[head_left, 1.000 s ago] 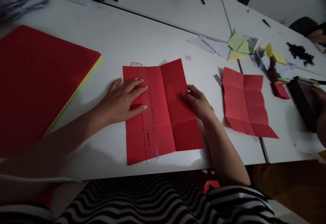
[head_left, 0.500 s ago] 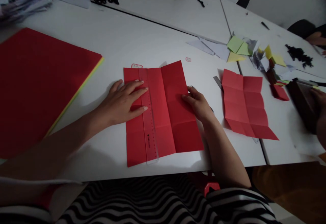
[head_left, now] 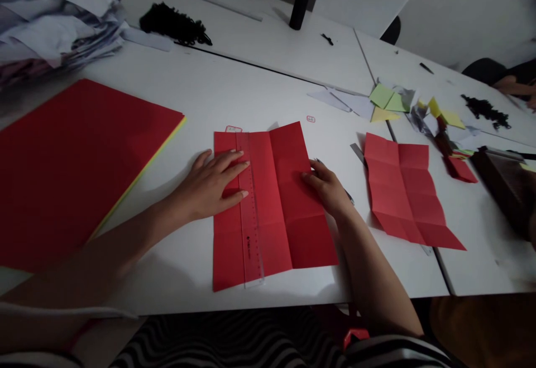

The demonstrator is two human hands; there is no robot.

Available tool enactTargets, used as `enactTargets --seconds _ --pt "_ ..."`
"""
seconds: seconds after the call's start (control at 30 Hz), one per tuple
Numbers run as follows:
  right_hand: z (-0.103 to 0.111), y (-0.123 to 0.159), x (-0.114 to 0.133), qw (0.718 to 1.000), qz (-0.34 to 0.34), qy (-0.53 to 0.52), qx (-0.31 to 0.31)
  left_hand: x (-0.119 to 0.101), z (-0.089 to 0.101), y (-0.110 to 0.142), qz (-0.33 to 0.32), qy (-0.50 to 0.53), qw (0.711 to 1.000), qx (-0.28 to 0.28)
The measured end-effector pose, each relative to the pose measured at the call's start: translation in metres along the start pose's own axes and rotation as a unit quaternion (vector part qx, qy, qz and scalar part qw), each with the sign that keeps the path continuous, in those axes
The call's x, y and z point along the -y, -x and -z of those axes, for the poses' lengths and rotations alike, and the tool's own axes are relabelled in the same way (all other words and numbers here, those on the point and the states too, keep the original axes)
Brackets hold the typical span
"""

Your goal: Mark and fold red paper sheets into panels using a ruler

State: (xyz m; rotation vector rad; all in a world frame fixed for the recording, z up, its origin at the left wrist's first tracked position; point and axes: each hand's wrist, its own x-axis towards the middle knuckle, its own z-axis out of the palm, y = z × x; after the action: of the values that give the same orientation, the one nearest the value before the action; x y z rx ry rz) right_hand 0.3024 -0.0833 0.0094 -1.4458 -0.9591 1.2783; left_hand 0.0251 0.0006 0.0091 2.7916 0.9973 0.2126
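A creased sheet of red paper (head_left: 274, 245) lies in front of me on the white table, its right part lifted along a fold. Lengthwise across its left part rests a clear ruler (head_left: 252, 256). My left hand (head_left: 215, 186) presses flat on ruler and paper, fingers spread. At the sheet's right edge, my right hand (head_left: 329, 189) pinches the paper, thumb on top and the other fingers mostly hidden beneath. The end of a thin dark object (head_left: 350, 197), perhaps a pen, shows beside that hand. Farther right lies a second red sheet (head_left: 404, 189), creased into a grid of panels.
A stack of large red sheets (head_left: 84, 172) with a yellow edge lies left. Behind it are piled white papers (head_left: 62, 16) and black cord (head_left: 173, 24). Coloured scraps (head_left: 389, 100), a dark box (head_left: 502, 184) and another person's arm (head_left: 513, 86) are to the right.
The whole view has shifted, so the table and hands appear lower in the picture and more of the far table shows. Both hands keep their places on the paper and ruler.
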Motion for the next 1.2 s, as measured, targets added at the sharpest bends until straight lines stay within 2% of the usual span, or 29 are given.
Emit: enactTargets --seconds 1.2 --pt "0.0000 -0.0002 0.0003 1.000 0.000 0.013 0.001 -0.0005 0.0014 0.0001 -0.002 -0.001 1.000 0.002"
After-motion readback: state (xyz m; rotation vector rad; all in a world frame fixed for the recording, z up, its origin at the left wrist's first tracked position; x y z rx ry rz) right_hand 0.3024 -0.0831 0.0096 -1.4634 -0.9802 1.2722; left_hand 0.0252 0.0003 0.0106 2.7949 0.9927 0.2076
